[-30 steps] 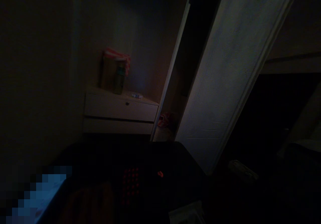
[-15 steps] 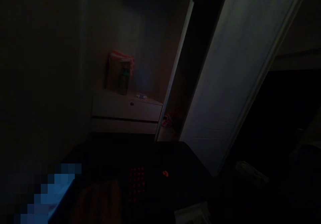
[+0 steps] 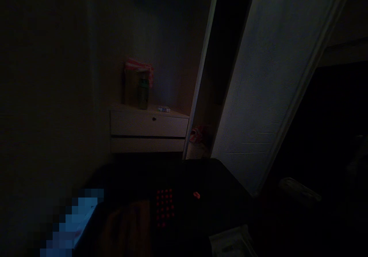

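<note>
A: Any writing you can read?
B: None. The packet (image 3: 230, 241) at the bottom edge of the view has a dark mark on its pale face, too dim to make out. The bottle (image 3: 143, 96) up on the drawers (image 3: 148, 124) is just as murky.
A: And the hands?
B: I can't make out the left hand or the right hand, so I can't tell if fingers are spread, pressed together or pinching.
A: What lies on the table (image 3: 201, 176)?
B: Rows of red dots (image 3: 167, 208) near the middle, a small orange bit (image 3: 196, 195) just to their right, and the packet nearer the viewer. Left of the dots is a brown patch (image 3: 126, 228); I can't tell what it is.
A: Edges?
B: The far right corner is rounded, near the pale panel (image 3: 253, 96). The orange bit sits well in from the right edge, with dark tabletop between. On the left, a blue blocky glow (image 3: 64, 228) hides what's there.
</note>
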Available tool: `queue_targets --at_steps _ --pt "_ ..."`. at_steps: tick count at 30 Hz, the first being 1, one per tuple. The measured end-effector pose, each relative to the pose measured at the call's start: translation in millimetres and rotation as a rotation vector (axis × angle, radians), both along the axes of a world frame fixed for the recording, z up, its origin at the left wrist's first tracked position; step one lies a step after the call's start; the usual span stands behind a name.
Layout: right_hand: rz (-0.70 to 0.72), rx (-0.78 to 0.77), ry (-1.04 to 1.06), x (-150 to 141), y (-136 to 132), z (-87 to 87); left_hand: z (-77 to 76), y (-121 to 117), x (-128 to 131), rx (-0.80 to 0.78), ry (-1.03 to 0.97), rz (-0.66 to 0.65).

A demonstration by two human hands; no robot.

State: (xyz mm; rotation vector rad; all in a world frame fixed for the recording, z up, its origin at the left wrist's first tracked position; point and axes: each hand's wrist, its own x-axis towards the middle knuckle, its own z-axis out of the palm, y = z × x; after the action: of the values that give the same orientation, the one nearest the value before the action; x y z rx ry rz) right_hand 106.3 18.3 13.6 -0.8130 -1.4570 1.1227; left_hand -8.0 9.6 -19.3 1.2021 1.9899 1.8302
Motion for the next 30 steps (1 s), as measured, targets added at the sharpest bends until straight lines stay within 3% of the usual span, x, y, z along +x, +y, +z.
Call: queue_targets --at_steps 10,15,16,20,26,30 --pt "-0.016 -0.005 0.086 10 -10 25.6 4.2 1 -3 -0.013 -0.008 -0.015" --pt "-0.008 -0.015 0.112 11 -9 23.3 22.4 -4 16 -0.018 -0.085 -0.008" --pt "-0.011 -0.022 0.118 9 -8 21.5 27.7 -6 20 -0.026 -0.110 -0.068" --pt "-0.041 -0.044 0.165 3 -4 11.1 42.3 -9 30 -0.009 -0.115 -0.092" --pt "-0.075 -0.061 0.215 -1 -1 -4.3 34.0 -9 28 0.007 -0.077 -0.148" --pt "-0.113 -0.071 0.229 0 -2 3.8 29.1 -9 25 0.037 -0.079 -0.211"
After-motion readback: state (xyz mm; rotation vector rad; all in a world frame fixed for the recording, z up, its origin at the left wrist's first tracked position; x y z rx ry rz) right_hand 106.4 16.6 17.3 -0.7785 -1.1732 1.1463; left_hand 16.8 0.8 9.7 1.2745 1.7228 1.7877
